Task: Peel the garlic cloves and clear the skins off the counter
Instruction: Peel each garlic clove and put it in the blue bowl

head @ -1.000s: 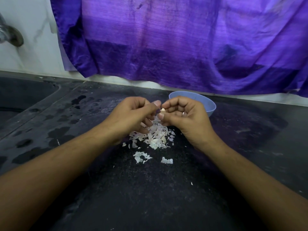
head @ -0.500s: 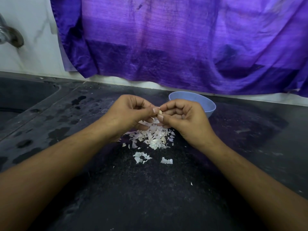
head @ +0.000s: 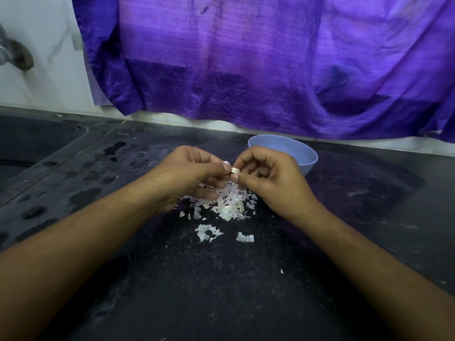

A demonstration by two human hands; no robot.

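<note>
Pale clove (head: pixel 235 170) is pinched between left hand (head: pixel 188 177) and right hand (head: pixel 269 179).

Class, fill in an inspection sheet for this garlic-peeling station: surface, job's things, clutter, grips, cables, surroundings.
Surface: dark counter, speckled with crumbs, wet patches towards the left.
Job's things: garlic clove held up between the fingertips; skin pile on the counter beneath the hands; blue bowl behind the right hand, contents not visible.
Clutter: loose skin scraps lying apart from the pile, nearer the person.
Grips: left hand and right hand both pinch the clove with curled fingers.
Cables: nothing seen.
Surroundings: purple cloth hanging on the wall; tap and sink at far left.
</note>
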